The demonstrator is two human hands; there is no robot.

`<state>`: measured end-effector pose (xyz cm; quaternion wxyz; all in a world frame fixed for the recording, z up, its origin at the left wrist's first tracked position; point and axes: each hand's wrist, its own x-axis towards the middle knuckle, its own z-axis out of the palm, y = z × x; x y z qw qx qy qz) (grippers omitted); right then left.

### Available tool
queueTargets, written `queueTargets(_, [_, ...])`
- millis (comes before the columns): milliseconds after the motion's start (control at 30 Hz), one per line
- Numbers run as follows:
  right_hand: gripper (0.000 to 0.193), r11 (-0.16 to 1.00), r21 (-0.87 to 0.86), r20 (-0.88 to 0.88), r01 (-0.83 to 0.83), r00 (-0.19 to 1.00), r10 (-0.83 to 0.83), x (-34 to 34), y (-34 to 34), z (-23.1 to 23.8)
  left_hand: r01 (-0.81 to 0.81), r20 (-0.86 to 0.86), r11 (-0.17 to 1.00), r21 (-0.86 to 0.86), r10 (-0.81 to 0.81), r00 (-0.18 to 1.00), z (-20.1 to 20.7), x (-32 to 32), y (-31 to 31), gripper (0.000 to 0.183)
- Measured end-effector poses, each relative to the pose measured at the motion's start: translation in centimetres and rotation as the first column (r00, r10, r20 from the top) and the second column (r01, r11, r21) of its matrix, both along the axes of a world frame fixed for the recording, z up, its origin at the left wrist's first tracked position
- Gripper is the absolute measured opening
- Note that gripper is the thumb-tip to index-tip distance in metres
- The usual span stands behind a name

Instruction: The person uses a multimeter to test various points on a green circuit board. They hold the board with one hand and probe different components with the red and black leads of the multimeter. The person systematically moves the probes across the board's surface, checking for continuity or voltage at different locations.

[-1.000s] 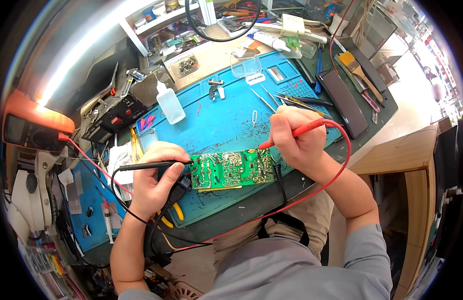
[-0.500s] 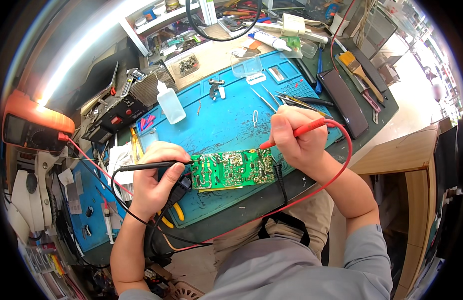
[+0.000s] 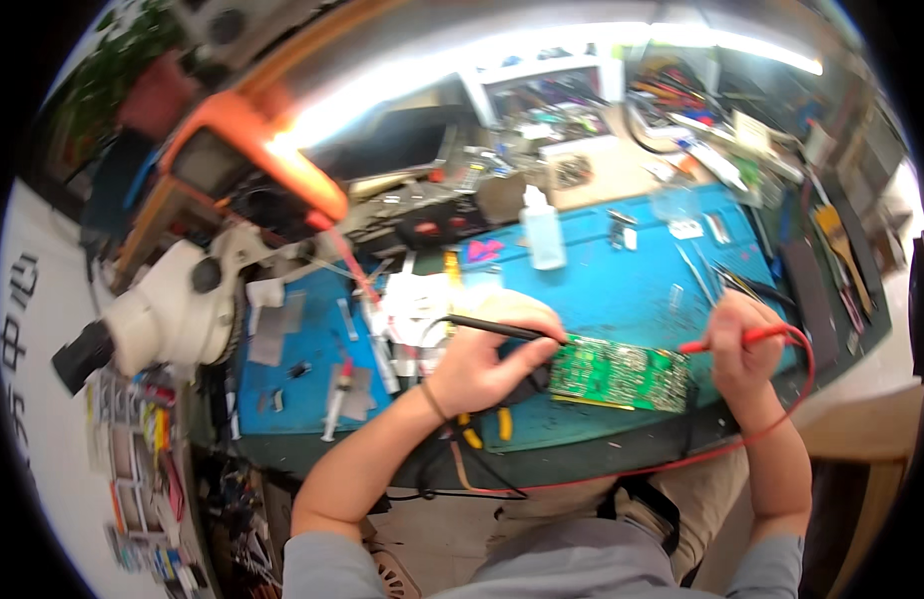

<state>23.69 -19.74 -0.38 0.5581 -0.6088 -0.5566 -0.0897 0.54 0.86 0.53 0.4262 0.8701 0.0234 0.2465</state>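
A green circuit board (image 3: 620, 373) lies solder side up near the front edge of the blue work mat (image 3: 622, 285). My left hand (image 3: 494, 359) is closed round a black test probe (image 3: 497, 326), its tip at the board's upper left corner. In my right hand (image 3: 739, 344) a red test probe (image 3: 761, 337) is pinched. Its tip is near the board's upper right corner; blur hides whether it touches. From the red probe a red lead loops down and back to the left. An orange multimeter (image 3: 218, 165) stands at the far left.
A clear squeeze bottle (image 3: 544, 235) stands behind the board. Tweezers (image 3: 693, 272) lie on the mat toward the right. A white microscope (image 3: 173, 309) and a syringe (image 3: 337, 404) are at the left. A brush (image 3: 841, 250) rests at the right edge.
The view has swung left, so the board and hands sit further right and more of the multimeter and microscope shows. Both hands still hold their probes at the board.
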Motion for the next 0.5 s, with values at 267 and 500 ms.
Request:
queueTargets(267, [0.032,0.999,-0.034,-0.039,-0.03,0.999,0.029,-0.97,-0.31,0.3,0.034,-0.025,0.999,-0.034,-0.035,0.999,-0.21,-0.93,-0.4,0.01])
queueTargets(500, [0.032,0.999,-0.026,-0.037,-0.041,0.999,0.04,-0.7,-0.36,0.53,0.034,-0.022,0.999,-0.019,-0.035,0.999,-0.14,-0.61,-0.48,0.01])
